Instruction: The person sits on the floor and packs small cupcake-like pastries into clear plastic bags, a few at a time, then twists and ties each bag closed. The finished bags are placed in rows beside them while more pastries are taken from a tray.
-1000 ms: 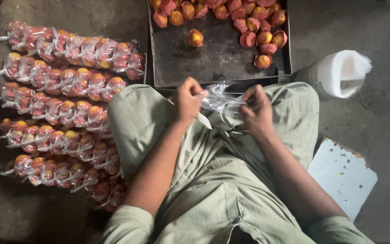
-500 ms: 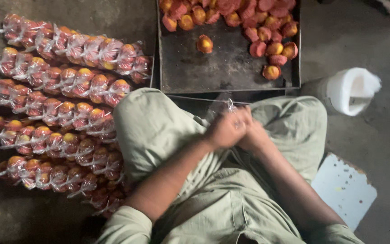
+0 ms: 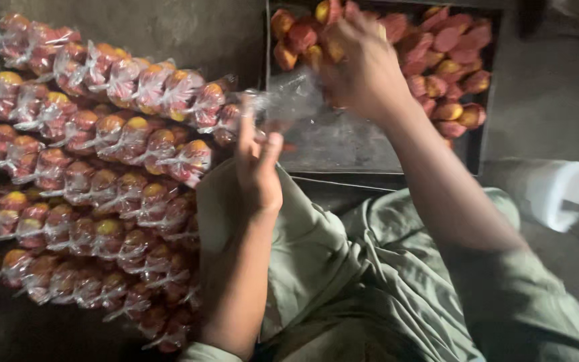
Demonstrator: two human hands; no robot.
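My left hand (image 3: 257, 169) holds up a clear plastic bag (image 3: 288, 99) by its edge, just in front of a dark metal tray (image 3: 370, 151). My right hand (image 3: 363, 64) reaches over the tray to the pile of red and yellow sweets (image 3: 447, 64) at its far side; its fingers are curled among them, blurred, and whether it grips one I cannot tell. I sit cross-legged in pale green clothes behind the tray.
Rows of bagged red and yellow sweets (image 3: 95, 167) lie stacked on the floor at my left. A white roll of plastic (image 3: 557, 191) lies on the floor at my right.
My hands were together at my lap with the bag. Now the right hand has stretched out to the sweets in the tray and the left has lifted the bag toward the tray.
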